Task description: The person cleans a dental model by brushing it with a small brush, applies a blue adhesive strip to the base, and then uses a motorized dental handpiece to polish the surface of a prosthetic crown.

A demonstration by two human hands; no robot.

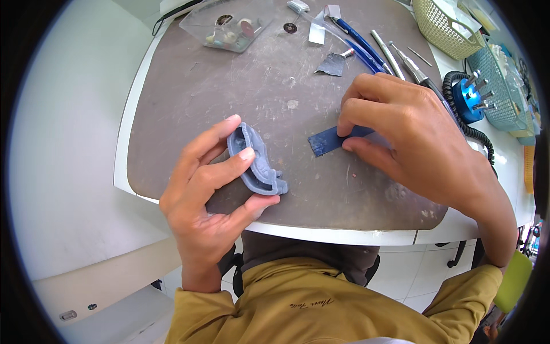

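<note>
My left hand (200,198) grips a hollow blue-grey moulded piece (260,163) between thumb and fingers, above the near part of the brown mat (172,114). The piece is tilted, its open hollow side turned toward the left, with small knobs at its lower right end. To the right, my right hand (407,126) pinches a dark blue strip (325,143) that looks like sandpaper. The strip's free end points left toward the moulded piece, apart from it. My fingers cover its other end.
A clear plastic box (197,26) of small parts stands at the back left. Further right lie a grey sandpaper scrap (331,65), blue pens (362,43), a metal rod (385,49) and a corded handpiece (413,69). A blue pegged holder (467,103) and baskets (450,28) line the right.
</note>
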